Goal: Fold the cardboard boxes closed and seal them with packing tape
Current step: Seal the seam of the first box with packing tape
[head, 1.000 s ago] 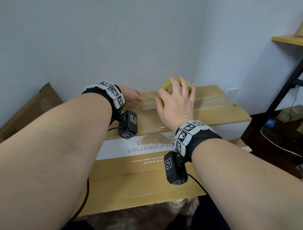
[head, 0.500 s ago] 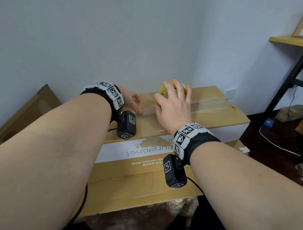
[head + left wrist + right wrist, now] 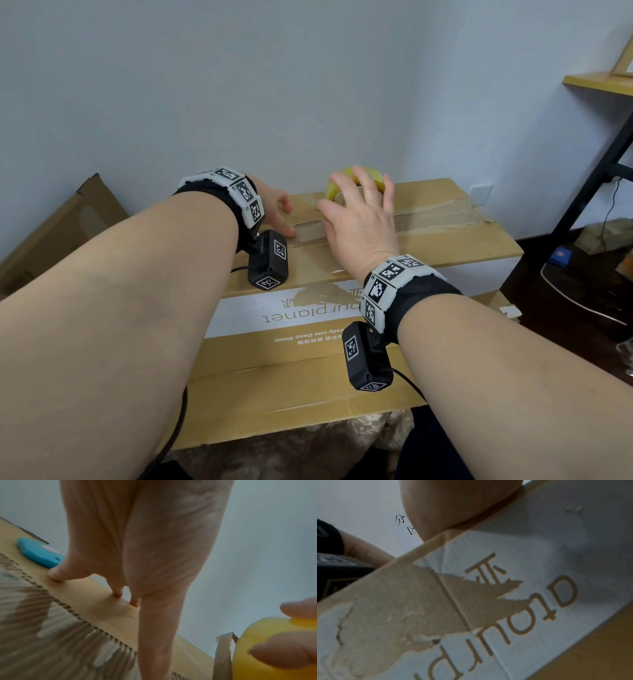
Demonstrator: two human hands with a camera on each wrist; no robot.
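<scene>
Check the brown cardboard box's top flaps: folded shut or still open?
Shut. The brown cardboard box has flat top flaps, with clear packing tape along their seam.

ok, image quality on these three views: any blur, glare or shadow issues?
Head view: sharp, even light, wide-angle bending at the edges, mild sheen on the tape strip over the cardboard box. Left wrist: left hand soft, close corrugated board smeared, yellow tape roll slightly blurred. Right wrist: dim, printed box side close and soft, right hand casts a shadow on it.
</scene>
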